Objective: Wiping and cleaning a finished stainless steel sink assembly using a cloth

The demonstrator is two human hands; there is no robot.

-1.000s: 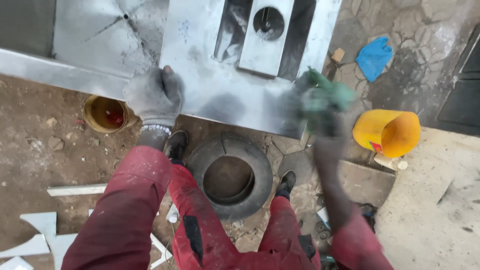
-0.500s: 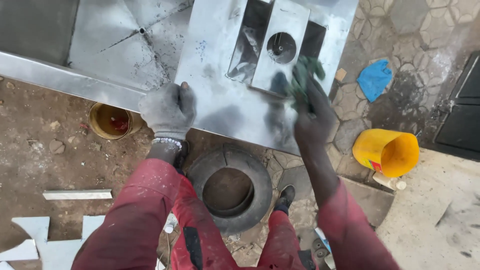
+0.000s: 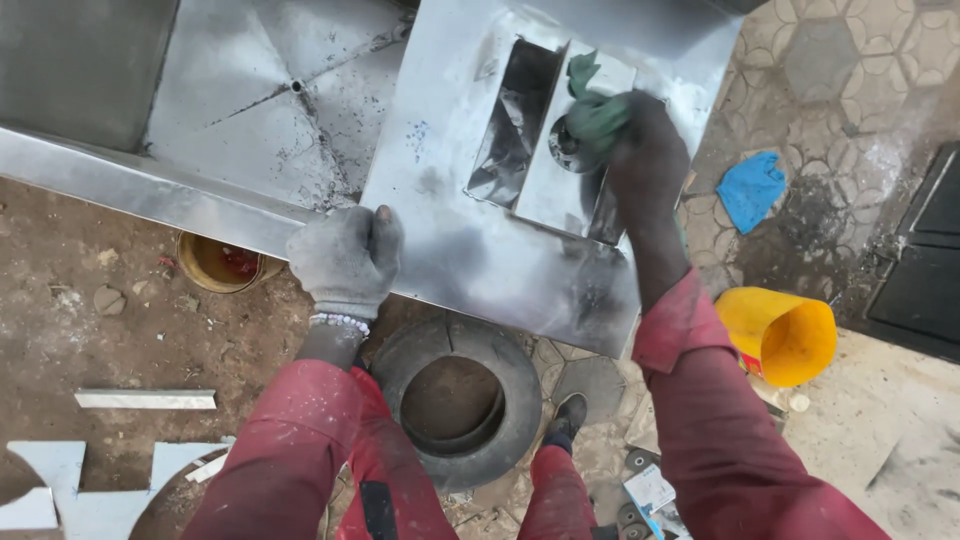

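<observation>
Bare sheet (image 3: pixel 470 250) between hands (raised box (image 3: pixel 555 140) beyond).

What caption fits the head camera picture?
Gloved left hand steadies a steel sheet while the right hand presses a green cloth on it.

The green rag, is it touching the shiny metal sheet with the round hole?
Touching. In the head view the right hand presses the crumpled green rag onto the shiny metal sheet, right over its round hole.
</observation>
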